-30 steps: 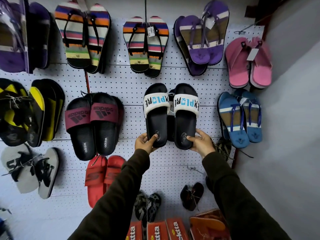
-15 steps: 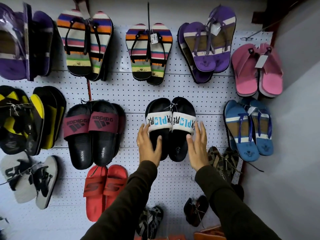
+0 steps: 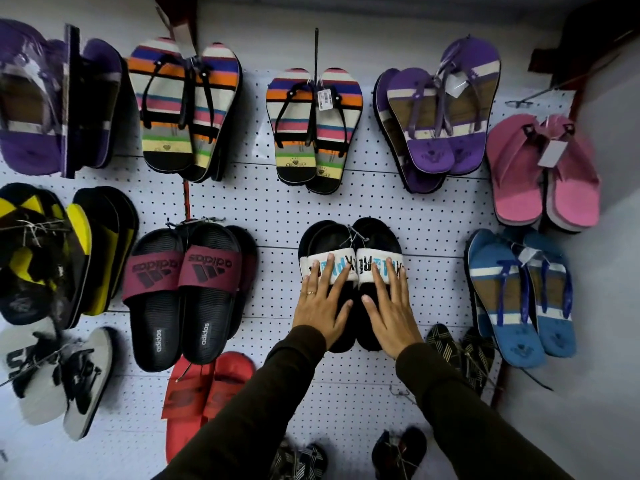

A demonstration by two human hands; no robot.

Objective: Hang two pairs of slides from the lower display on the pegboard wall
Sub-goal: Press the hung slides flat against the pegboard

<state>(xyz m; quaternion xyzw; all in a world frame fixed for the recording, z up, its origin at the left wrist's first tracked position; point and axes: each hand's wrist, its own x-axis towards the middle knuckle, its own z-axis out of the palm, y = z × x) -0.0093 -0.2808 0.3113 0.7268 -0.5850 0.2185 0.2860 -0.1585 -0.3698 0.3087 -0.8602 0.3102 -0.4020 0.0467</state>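
here the black slides (image 3: pixel 349 244) with white lettered straps hang as one pair in the middle row of the pegboard wall (image 3: pixel 277 202), with bare board on either side between the maroon-strapped pair (image 3: pixel 188 289) and the blue pair (image 3: pixel 519 296). the left hand (image 3: pixel 320 306) and right hand (image 3: pixel 391 313) lie flat on one slide each, fingers spread wide, gripping nothing. the top row shows two striped pairs, two purple and one pink.
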